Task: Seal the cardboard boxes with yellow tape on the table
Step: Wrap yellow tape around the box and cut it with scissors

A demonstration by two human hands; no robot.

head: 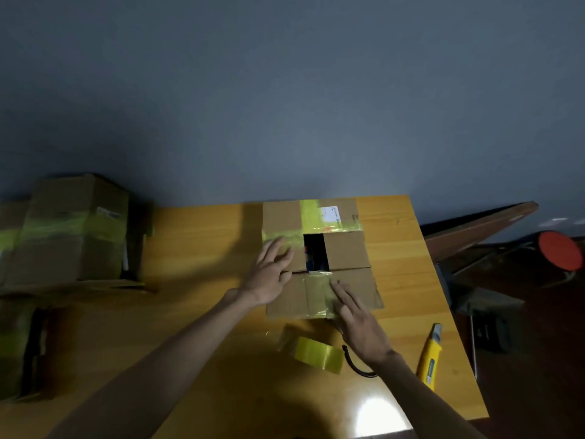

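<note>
Both hands are flat, fingers spread and gripping nothing, the left hand (269,275) and right hand (359,324) resting on the half-taped cardboard box (345,251) mid-table, while the yellow tape roll (319,356) lies at the box's six o'clock, nearest the right hand, seemingly tipped on its side.

Left hand (270,275) and right hand (357,321) press flat on the taped cardboard box (346,251).
</note>
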